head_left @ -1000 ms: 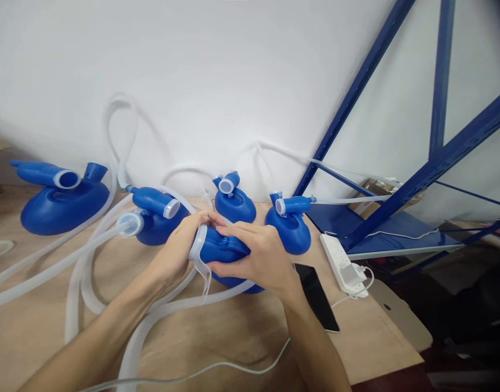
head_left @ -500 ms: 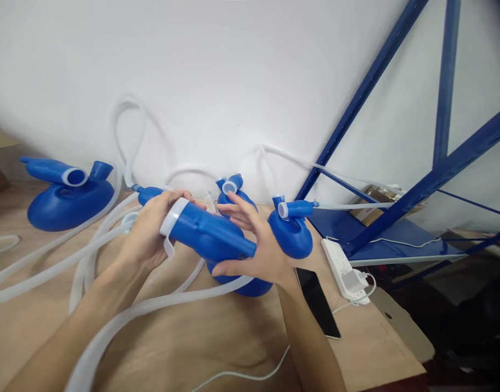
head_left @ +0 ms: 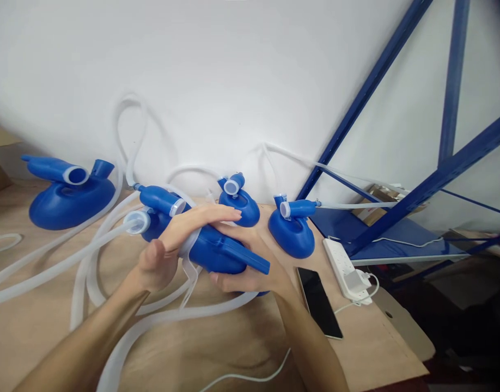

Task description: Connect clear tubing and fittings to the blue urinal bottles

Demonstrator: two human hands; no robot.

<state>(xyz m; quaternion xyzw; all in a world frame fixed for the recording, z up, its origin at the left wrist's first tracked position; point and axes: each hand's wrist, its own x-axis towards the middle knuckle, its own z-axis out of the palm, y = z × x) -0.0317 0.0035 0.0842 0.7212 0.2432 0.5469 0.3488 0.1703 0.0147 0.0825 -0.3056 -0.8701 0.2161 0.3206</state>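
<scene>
A blue plastic urinal funnel (head_left: 217, 253) lies slantwise before me, its narrow end toward the right. My right hand (head_left: 252, 277) grips it from the right, thumb below and fingers behind. The palm of my left hand (head_left: 162, 258) presses against the translucent cap (head_left: 188, 249) on its wide end. The left fingers stretch flat across the top, thumb apart. A loose strap (head_left: 190, 279) hangs from the cap. Under the right hand shows a bit of blue, mostly hidden. A white hose (head_left: 184, 314) curves below both hands.
Several blue urinal bottles (head_left: 72, 202) with funnels and hoses stand along the wall. A phone (head_left: 319, 302) and a white power strip (head_left: 343, 267) lie at the right of the wooden table (head_left: 376, 354). Beyond is a blue metal shelf (head_left: 340, 228).
My left hand has shifted from behind the funnel to its capped end, palm against the cap. The right hand has closed further around the funnel, which has moved slightly right and down.
</scene>
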